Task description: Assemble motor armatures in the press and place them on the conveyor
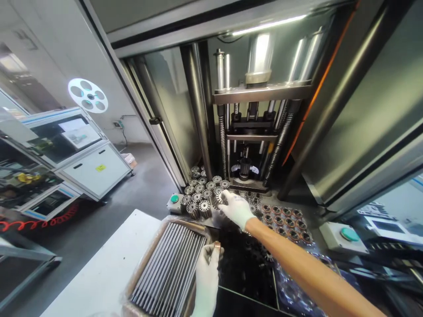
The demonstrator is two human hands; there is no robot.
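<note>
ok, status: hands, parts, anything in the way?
Left hand pinching copper-coloured ring. Right hand at slotted metal cores, grip unclear. Metal rods close beside left hand.

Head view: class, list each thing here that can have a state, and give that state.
Left grip: closed on a copper-coloured ring
Right grip: at a slotted core; whether closed, unclear
Metal rods: lying side by side
Box: open
Strip light: lit
Other cores: grouped beside the press
Copper-rimmed parts: in rows
Green buttons: whether pressed, cannot tell
</note>
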